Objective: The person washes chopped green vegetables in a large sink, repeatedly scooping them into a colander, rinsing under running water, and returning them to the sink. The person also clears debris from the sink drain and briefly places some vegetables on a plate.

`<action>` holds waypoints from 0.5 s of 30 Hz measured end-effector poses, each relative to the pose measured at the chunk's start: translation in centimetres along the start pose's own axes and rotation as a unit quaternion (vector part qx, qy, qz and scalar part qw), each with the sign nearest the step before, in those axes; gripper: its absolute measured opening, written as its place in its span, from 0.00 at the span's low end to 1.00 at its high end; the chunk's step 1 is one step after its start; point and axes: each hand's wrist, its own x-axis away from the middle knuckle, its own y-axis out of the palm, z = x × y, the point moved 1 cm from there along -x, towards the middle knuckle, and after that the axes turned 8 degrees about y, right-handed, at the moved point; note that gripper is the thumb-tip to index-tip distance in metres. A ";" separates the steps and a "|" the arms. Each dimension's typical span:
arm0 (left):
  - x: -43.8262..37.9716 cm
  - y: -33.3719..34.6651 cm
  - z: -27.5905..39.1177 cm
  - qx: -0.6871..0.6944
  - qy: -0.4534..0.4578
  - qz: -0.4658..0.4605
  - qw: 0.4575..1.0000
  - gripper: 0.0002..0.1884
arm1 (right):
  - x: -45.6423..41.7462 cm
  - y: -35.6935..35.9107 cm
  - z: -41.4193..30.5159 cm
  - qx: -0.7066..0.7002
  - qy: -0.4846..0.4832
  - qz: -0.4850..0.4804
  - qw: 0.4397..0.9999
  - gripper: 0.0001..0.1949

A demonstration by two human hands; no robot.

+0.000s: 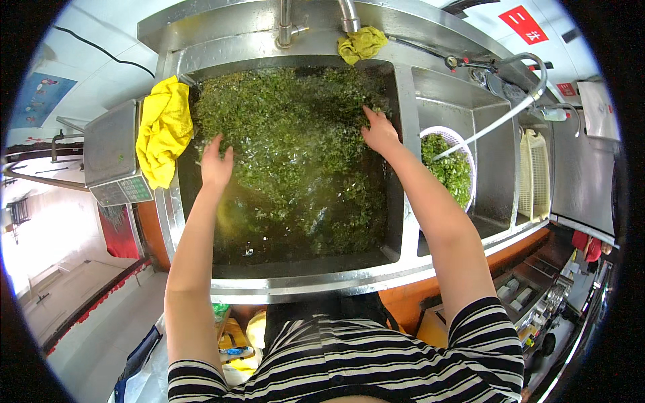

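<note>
A large stainless steel sink basin in front of me is filled with murky water. Chopped leafy greens float across most of its surface, thinner toward the near side. At the left of the basin my left hand is spread at the water's surface, holding nothing that I can see. On the far right side my right hand reaches into the greens with fingers apart, some fingertips touching the leaves. Nothing is visibly gripped in it.
Left of the basin are a yellow cloth and a digital scale. A wet cloth lies by the faucet. In the right basin, a white hose runs into a colander of greens. Further right stand plastic baskets.
</note>
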 end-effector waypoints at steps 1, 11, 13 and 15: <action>-0.7 0.6 0.1 -0.004 -0.037 -0.006 0.999 0.25 | -0.8 0.9 0.7 0.037 0.020 -0.009 0.999 0.32; 0.4 11.8 7.7 0.214 -0.271 -0.212 0.914 0.48 | 1.3 9.5 -3.6 -0.253 0.148 -0.302 0.907 0.43; 1.1 11.8 10.7 0.366 -0.335 -0.209 0.843 0.41 | 0.5 10.9 -3.8 -0.372 0.268 -0.314 0.831 0.42; 1.5 10.3 12.6 0.434 -0.374 -0.187 0.798 0.34 | 2.8 10.7 -3.4 -0.450 0.178 -0.288 0.826 0.40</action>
